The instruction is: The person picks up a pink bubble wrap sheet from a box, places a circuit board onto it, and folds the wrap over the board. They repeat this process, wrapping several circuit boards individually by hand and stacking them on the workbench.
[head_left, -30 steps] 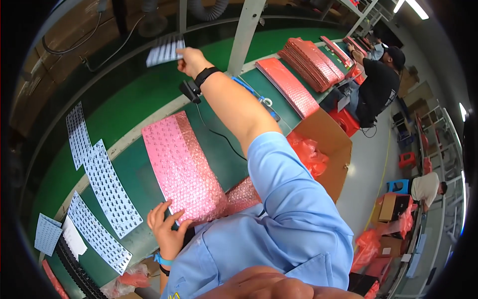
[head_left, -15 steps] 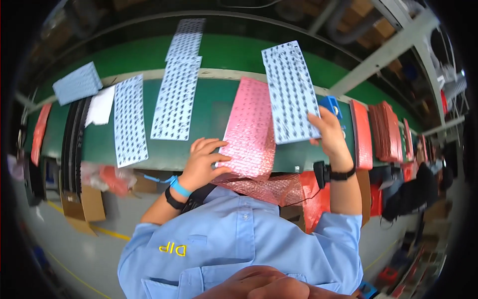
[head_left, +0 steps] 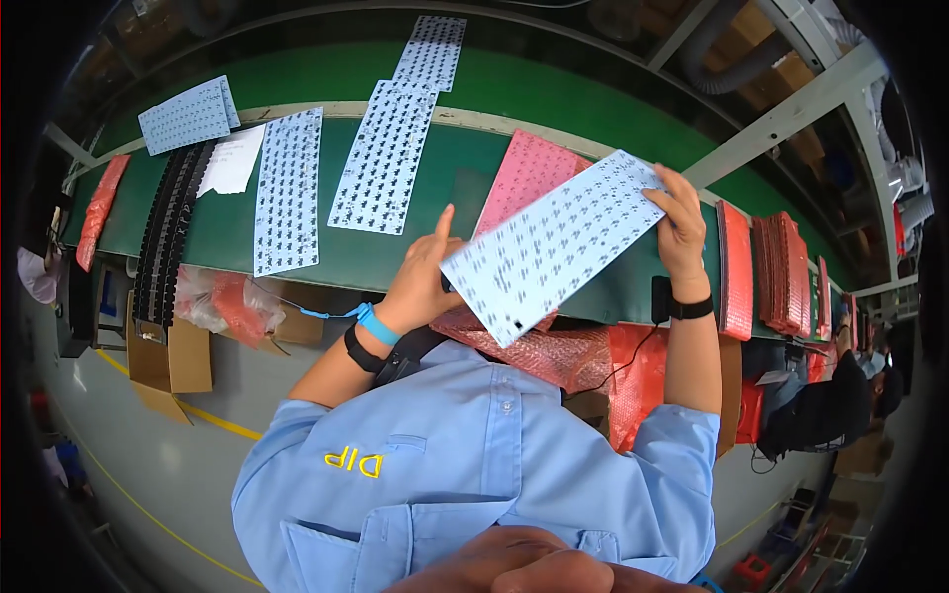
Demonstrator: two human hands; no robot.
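Note:
My right hand (head_left: 680, 222) grips the far right end of a white circuit board (head_left: 554, 242) dotted with rows of black marks. The board slants down to the left over a pink bubble-wrap bag (head_left: 524, 178), covering much of it. Beside the board's lower left end is my left hand (head_left: 423, 277), one finger stretched upward and the others partly hidden; no grip on the board shows. More white circuit boards lie to the left: one (head_left: 386, 158), another (head_left: 289, 193) and a farther one (head_left: 431, 53).
Stacked pink bubble bags (head_left: 776, 272) stand at the right of the green table (head_left: 460, 178). Black slotted strips (head_left: 170, 232), a torn paper (head_left: 231, 161) and tilted boards (head_left: 188, 114) are at the left. Bubble wrap (head_left: 524, 361) hangs at the front edge, above a cardboard box (head_left: 168, 366).
My right hand has turned the circuit board from nearly upright to a slant, its near end swinging left over the bag. My left hand has come off the bubble-wrap bag. The view has shifted.

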